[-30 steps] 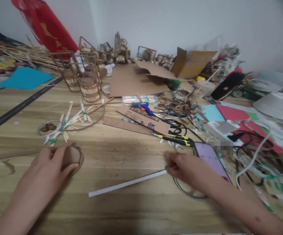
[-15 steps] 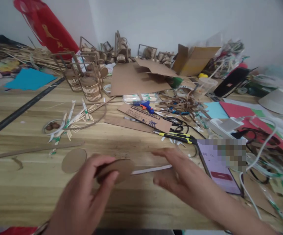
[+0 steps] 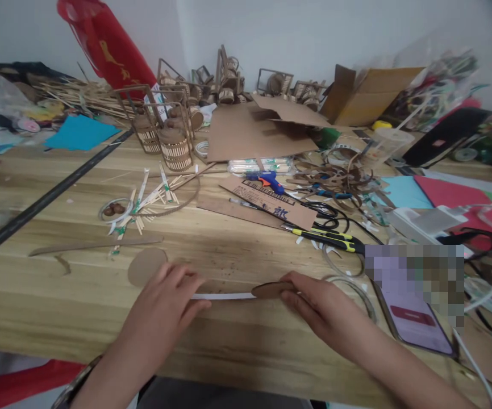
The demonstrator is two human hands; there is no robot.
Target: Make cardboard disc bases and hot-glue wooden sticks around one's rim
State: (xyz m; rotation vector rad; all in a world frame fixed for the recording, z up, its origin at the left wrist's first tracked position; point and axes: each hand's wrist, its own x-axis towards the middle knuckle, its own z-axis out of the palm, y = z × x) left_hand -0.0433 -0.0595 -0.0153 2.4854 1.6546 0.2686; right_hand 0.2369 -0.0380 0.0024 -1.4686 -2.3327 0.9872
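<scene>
My right hand (image 3: 308, 298) pinches the right edge of a round brown cardboard disc (image 3: 269, 290), its thumb below and its fingers above. A narrow white strip (image 3: 224, 296) runs leftward from the disc, just over the tabletop. My left hand (image 3: 171, 298) is curled around the strip's left end, which disappears between the thumb and fingers; the exact contact is hidden. Behind that hand, a second cardboard disc (image 3: 147, 267) lies flat on the table, partly covered by the fingers.
Ahead lie yellow-black utility knives (image 3: 326, 238), a blue glue gun (image 3: 267, 180) and printed cardboard (image 3: 271, 201). A phone (image 3: 416, 318) is at right. Left are small sticks (image 3: 161, 196) and a tape ring with brown beads (image 3: 115, 209). Small baskets (image 3: 175, 147) stand farther back.
The disc has passed from my left hand to my right. My left hand is now at the strip's other end, and the view has shifted left.
</scene>
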